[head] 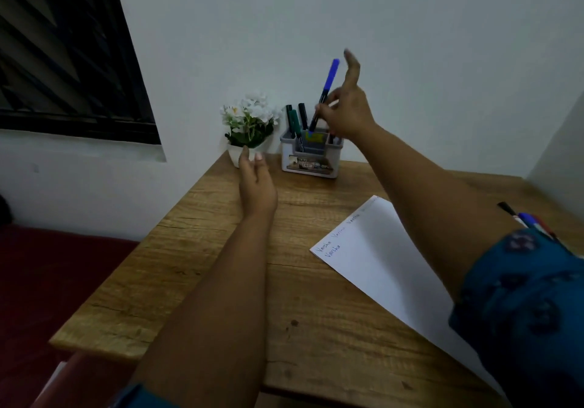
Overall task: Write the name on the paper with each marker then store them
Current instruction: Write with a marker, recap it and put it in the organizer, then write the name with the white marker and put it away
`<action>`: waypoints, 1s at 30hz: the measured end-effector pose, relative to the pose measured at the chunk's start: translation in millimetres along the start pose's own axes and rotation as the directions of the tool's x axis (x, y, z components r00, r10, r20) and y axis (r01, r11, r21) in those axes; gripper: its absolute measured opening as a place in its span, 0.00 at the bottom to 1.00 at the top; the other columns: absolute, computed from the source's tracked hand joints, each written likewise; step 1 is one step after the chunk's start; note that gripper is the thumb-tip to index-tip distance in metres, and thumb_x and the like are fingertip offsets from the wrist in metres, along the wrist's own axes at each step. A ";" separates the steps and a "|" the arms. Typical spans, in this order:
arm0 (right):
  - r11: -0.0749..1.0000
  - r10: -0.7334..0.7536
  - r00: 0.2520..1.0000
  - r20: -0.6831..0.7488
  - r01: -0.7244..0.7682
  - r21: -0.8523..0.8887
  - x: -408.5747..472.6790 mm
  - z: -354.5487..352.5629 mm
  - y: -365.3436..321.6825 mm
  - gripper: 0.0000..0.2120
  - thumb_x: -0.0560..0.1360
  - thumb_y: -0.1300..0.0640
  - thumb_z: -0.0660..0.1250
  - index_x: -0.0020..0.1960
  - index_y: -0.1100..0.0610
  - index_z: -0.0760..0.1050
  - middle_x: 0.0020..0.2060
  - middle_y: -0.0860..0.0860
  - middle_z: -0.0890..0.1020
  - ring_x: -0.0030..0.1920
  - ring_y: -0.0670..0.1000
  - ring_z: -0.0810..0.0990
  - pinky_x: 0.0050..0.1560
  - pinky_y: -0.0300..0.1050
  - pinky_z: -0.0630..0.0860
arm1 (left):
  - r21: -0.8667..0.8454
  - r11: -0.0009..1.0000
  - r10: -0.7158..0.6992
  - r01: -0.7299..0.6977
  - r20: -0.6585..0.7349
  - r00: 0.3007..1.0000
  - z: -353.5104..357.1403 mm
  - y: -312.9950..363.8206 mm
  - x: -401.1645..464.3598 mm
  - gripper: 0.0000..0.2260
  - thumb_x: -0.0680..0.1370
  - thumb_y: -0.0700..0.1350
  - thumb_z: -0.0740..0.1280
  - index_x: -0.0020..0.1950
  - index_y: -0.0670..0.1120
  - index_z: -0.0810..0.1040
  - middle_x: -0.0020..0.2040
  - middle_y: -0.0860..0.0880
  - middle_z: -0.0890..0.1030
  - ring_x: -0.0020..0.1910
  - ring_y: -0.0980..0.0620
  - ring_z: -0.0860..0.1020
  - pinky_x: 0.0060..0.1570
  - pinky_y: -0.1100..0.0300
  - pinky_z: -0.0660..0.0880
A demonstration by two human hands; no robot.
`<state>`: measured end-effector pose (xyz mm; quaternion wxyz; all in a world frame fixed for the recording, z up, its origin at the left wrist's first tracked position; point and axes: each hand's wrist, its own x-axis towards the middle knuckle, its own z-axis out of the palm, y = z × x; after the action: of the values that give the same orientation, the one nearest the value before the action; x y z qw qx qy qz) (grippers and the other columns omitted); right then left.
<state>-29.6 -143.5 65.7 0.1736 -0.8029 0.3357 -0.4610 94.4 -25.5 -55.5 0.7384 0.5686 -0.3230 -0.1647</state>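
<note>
One blue marker, pinched low on its barrel by the right hand above the grey holder at upper centre, should drop straight into a free slot, while the left hand hovers relaxed, holding nothing.

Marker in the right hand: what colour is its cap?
Blue. The marker pinched by the right hand has a blue cap and dark barrel, seen in the head view.

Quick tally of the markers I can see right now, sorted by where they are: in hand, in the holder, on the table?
In the right hand: 1, the blue marker
Standing in the holder: 3 dark markers
Lying on the table at right: about 3, partly hidden
Total: about 7
</note>
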 end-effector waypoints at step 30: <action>0.895 0.179 0.983 0.049 -0.142 -0.423 -75.4 -118.9 58.5 0.09 0.77 0.60 0.67 0.57 0.56 0.78 0.49 0.55 0.82 0.45 0.51 0.78 0.50 0.39 0.71 | 0.284 0.821 0.340 -0.495 0.453 0.824 39.3 27.9 -50.3 0.11 0.78 0.51 0.65 0.40 0.47 0.75 0.43 0.52 0.77 0.44 0.54 0.75 0.42 0.57 0.73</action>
<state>-180.0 -129.0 45.4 0.0499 -0.8102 0.4835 -0.3274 27.8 -15.3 -38.0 0.5506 0.5738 -0.6053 -0.0355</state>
